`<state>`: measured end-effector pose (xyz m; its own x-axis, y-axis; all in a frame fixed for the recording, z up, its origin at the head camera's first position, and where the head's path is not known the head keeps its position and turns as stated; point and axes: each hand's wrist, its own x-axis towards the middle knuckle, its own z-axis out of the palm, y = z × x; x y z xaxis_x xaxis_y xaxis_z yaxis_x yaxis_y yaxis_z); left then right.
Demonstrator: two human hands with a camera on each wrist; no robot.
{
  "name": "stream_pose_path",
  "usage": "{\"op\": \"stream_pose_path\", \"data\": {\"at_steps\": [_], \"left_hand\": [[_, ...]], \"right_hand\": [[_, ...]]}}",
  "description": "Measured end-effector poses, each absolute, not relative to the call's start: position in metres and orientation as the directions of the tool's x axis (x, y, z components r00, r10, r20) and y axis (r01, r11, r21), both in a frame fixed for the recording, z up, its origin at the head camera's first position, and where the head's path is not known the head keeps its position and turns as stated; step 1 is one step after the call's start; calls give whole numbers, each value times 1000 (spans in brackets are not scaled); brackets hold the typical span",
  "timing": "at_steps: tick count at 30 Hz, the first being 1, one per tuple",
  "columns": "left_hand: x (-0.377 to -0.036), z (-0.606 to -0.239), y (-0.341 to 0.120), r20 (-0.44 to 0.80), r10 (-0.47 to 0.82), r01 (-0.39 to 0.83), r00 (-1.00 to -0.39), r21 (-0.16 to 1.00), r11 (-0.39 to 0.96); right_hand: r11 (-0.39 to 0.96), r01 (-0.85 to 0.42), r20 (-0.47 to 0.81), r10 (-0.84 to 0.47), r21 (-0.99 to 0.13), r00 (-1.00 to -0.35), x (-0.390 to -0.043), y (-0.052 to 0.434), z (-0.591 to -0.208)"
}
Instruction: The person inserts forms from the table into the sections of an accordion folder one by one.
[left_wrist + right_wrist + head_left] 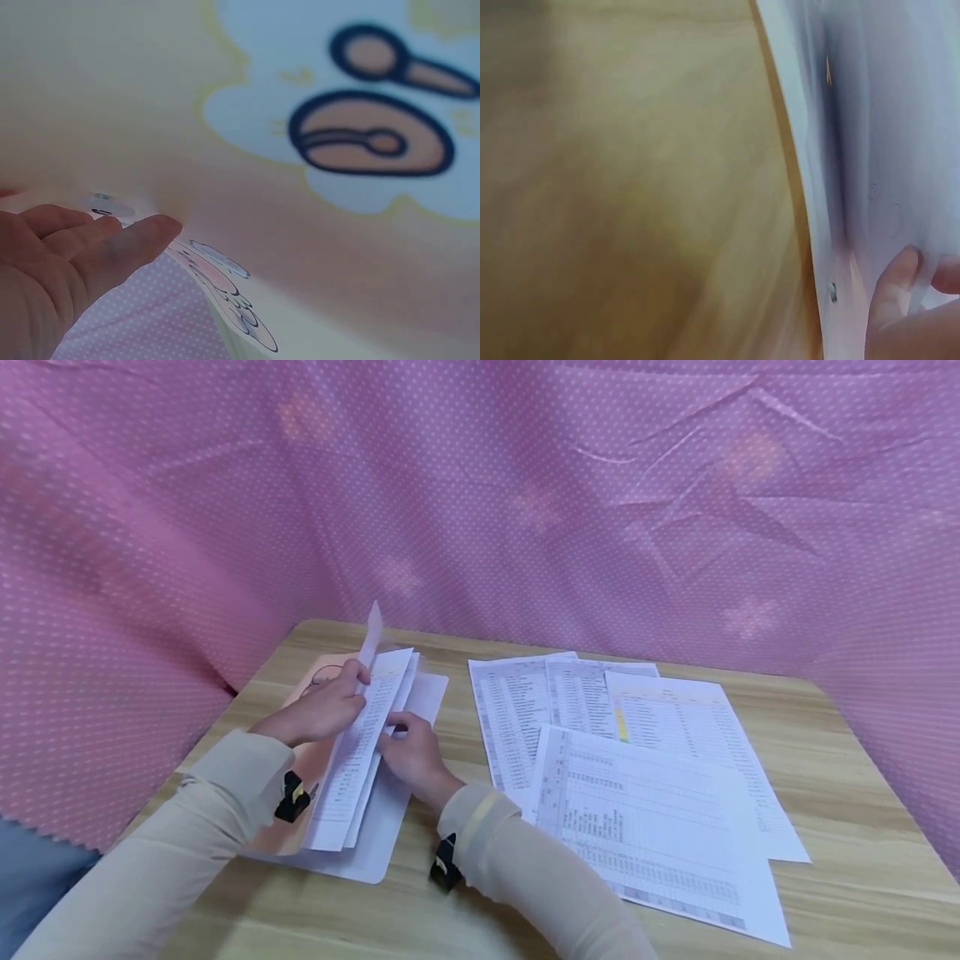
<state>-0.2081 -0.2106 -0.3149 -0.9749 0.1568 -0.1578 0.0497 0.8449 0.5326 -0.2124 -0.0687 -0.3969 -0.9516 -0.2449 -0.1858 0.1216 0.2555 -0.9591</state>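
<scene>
A document folder with a peach, cartoon-printed cover point(247, 202) and a pale back panel point(397, 818) lies on the left of the table, its cover raised. My left hand point(322, 703) grips the edge of the raised cover, thumb on one face. Between cover and back stand several printed sheets point(367, 727), partly lifted and fanned. From the right side my right hand point(415, 758) pinches the edge of the sheets, thumb and fingertips close together. The right wrist view shows its thumb point(892, 289) against a whitish sheet. How many layers it holds is hidden.
To the right several loose printed sheets overlap; the nearest sheet point(652, 835) lies slanted over a sheet with a yellow mark point(697, 735). Wood-grain table point(465, 693) shows between folder and sheets. A pink dotted cloth point(525, 510) hangs behind and at both sides.
</scene>
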Motion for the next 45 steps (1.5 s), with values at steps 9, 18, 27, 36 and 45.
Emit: {"op": "stream_pose_path", "data": {"at_steps": [9,18,27,36,45], "left_hand": [[-207,-317,-213,-126,177,86,-976,525,847],[-209,-317,-210,-116,216,117,-970,554,824],[-206,-319,-213,-113,221,123,-969,554,824],[-206,-320,-213,-125,229,123,-965,559,820],[-207,-321,-212,-127,228,124,-965,543,831]], "right_hand": [[252,160,-247,-368,-955,-896,-211,-32,-388],[250,52,-172,-488,-967,-856,-213,36,-383],[488,3,-194,-341,-873,-920,-225,115,-377],[630,-28,-187,-273,-776,-944,-237,192,-373],[736,-30,-197,-220,-676,-955,-246,245,-374]]}}
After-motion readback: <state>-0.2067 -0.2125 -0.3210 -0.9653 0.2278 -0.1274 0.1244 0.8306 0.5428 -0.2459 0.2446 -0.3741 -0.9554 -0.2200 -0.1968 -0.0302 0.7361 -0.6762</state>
